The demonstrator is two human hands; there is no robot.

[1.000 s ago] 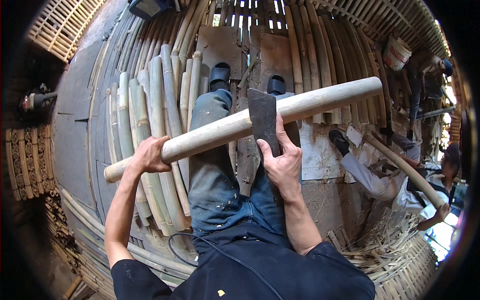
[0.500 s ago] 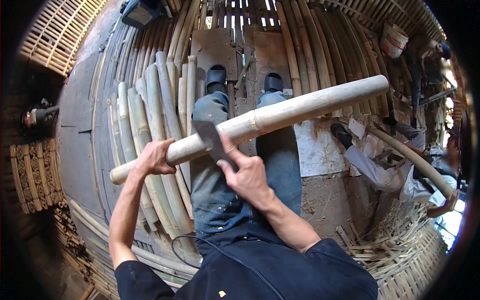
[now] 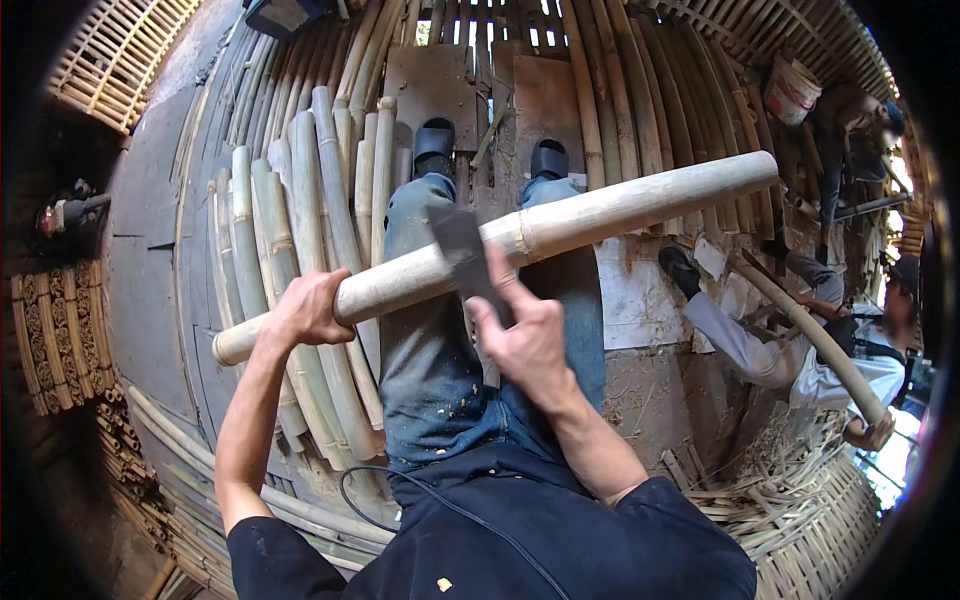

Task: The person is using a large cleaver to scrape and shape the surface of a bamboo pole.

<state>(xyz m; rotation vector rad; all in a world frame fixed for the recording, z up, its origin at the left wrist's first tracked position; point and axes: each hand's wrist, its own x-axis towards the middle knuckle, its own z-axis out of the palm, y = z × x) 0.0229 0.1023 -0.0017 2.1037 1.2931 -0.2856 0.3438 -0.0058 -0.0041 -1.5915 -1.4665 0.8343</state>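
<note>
A thick, pale bamboo pole (image 3: 640,202) lies slantwise across my thighs, its right end farther away than its left. Near the left end, my left hand (image 3: 308,308) is wrapped around it. My right hand (image 3: 535,345) is closed on a broad, dark knife (image 3: 460,245), with the index finger stretched along it. The blade crosses the pole left of its node ring and seems to touch its surface. My fingers hide much of the knife's handle, and motion blurs the blade a little.
Several cut bamboo poles (image 3: 285,240) lie to my left. More long poles (image 3: 640,110) line the far side. At right, a co-worker (image 3: 850,360) sits with another bamboo pole (image 3: 815,335). Bamboo strips (image 3: 770,505) are heaped at lower right; a white bucket (image 3: 792,90) stands far right.
My right hand and the knife have slid to the right along the pole, toward the node ring. My left hand keeps its grip, and the pole has hardly moved.
</note>
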